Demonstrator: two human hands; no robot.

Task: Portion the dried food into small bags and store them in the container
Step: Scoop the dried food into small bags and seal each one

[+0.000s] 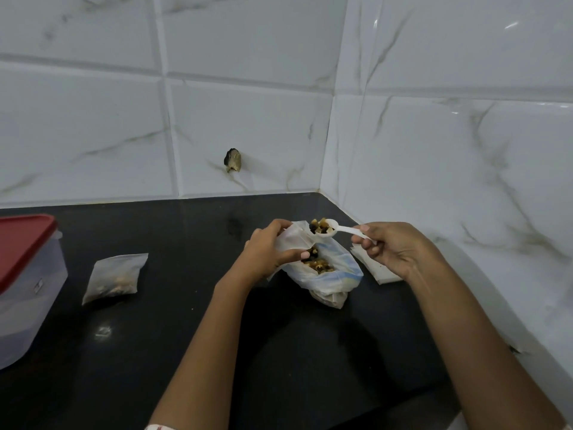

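My left hand holds a small translucent bag open by its rim. My right hand grips a white plastic spoon whose bowl, heaped with brown and dark dried food, rests at the small bag's mouth. Under the small bag stands a larger white and blue plastic bag, open, with dried food showing inside. A filled small bag lies flat on the black counter to the left. The clear container with a red lid sits at the far left edge.
A stack of flat white empty bags lies under my right hand near the wall. The black counter ends at white marble-look tiled walls behind and on the right. A small dark hole marks the back wall.
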